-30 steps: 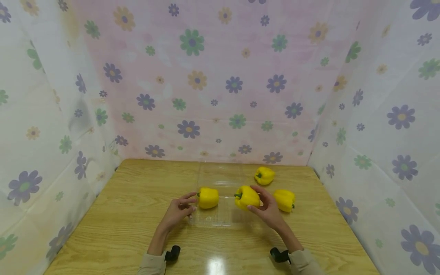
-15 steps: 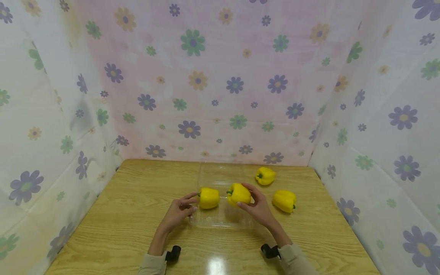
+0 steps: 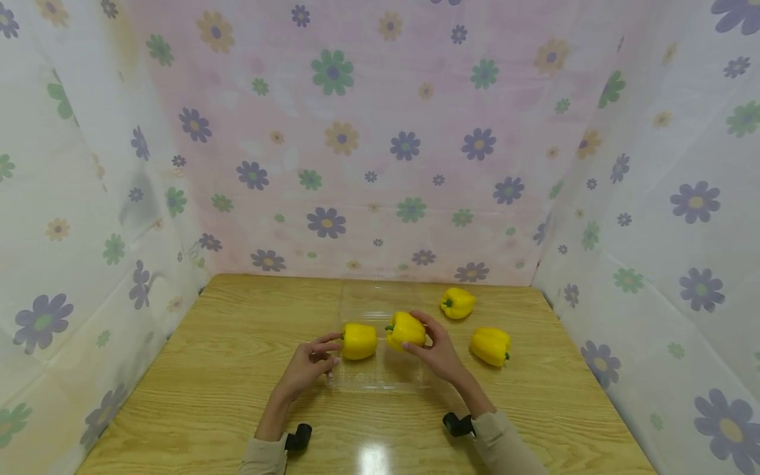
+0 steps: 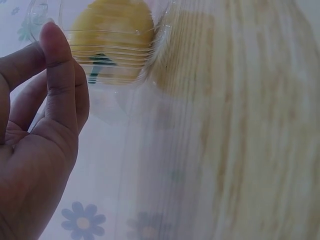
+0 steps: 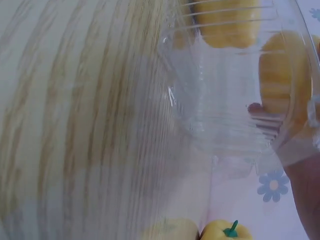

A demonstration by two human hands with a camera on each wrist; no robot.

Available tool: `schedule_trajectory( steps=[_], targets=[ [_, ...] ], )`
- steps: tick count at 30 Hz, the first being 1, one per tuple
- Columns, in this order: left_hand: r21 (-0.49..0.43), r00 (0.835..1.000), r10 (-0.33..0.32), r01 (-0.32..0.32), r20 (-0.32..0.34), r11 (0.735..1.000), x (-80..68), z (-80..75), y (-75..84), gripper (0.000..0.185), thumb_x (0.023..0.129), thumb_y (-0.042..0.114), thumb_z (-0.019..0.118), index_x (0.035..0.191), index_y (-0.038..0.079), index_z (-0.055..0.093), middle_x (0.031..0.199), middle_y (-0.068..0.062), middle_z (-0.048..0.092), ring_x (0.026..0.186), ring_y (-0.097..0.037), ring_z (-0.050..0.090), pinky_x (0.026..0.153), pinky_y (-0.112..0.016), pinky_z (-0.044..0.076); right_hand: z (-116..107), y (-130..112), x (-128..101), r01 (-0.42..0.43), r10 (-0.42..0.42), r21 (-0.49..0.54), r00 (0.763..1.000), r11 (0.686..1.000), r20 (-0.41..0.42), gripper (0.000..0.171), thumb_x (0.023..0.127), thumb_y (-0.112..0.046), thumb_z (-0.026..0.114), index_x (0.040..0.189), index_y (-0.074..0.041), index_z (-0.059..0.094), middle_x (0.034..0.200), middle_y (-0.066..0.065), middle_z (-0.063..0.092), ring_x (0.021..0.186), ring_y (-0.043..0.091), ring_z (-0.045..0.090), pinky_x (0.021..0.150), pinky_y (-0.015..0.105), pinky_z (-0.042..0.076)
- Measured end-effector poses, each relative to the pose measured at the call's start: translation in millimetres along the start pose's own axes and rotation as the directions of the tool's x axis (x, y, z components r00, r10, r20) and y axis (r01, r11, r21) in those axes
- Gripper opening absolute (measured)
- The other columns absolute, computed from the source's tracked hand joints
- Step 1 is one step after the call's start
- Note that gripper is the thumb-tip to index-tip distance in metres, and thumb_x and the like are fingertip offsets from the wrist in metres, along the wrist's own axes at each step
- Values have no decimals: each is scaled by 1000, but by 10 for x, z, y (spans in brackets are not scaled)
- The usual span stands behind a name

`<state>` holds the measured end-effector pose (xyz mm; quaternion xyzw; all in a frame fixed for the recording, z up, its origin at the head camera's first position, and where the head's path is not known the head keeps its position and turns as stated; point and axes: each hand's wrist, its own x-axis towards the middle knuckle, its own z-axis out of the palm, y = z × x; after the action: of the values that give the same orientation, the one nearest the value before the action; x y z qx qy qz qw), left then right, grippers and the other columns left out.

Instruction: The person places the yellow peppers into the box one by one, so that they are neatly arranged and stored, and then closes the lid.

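A clear plastic container [image 3: 380, 379] lies open on the wooden table [image 3: 225, 369]. One yellow bell pepper [image 3: 359, 341] sits in its left side. My right hand [image 3: 415, 334] grips a second yellow pepper [image 3: 401, 328] just above the container's middle, beside the first. My left hand [image 3: 330, 349] rests with loose fingers against the container's left edge. In the left wrist view its fingers [image 4: 57, 75] stand next to the clear wall, with the pepper [image 4: 112, 37] behind it. The right wrist view looks through the container [image 5: 225, 110].
Two more yellow peppers lie loose on the table, one at the back right [image 3: 457, 303] and one to the right of the container [image 3: 491, 346]. Flowered cloth walls [image 3: 356, 152] close in the table on three sides.
My right hand has carried its pepper leftward and away from me, from the container's right edge to over its middle. The left hand and the other peppers have stayed put.
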<state>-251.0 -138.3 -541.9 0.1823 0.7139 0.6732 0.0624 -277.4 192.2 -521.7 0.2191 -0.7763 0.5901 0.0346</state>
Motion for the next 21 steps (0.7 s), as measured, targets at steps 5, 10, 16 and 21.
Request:
schedule_trajectory(
  steps=[5, 10, 16, 21],
  targets=[
    [-26, 1000, -11, 11, 12, 1000, 9, 0, -14, 38, 97, 1, 67, 131, -14, 61, 156, -24, 42, 85, -13, 61, 64, -23, 57, 58, -21, 25, -7, 13, -94, 998, 996, 58, 66, 97, -14, 72, 154, -11, 40, 155, 18, 40, 127, 37, 51, 91, 39, 59],
    [-33, 1000, -15, 16, 11, 999, 19, 1, -30, 40, 97, 2, 68, 132, -15, 59, 156, -24, 41, 84, -14, 61, 64, -23, 57, 98, -40, 71, -30, 40, -157, 997, 987, 61, 66, 98, -16, 70, 155, -6, 38, 154, 18, 41, 126, 32, 53, 98, 44, 54],
    [-28, 1000, -19, 19, -5, 999, 14, 7, -17, 40, 96, 2, 68, 131, -16, 59, 156, -24, 41, 84, -14, 60, 63, -23, 56, 135, -45, 129, -71, 79, -187, 996, 980, 37, 64, 98, -19, 70, 153, -4, 40, 148, 18, 48, 123, 30, 55, 104, 49, 48],
    [-30, 1000, -20, 19, -9, 999, 14, 8, -16, 40, 96, 0, 68, 131, -16, 59, 157, -24, 41, 84, -14, 60, 63, -22, 56, 152, -52, 145, -104, 110, -195, 994, 975, 23, 62, 98, -19, 71, 152, -5, 43, 149, 18, 48, 128, 33, 53, 108, 54, 45]
  ],
)
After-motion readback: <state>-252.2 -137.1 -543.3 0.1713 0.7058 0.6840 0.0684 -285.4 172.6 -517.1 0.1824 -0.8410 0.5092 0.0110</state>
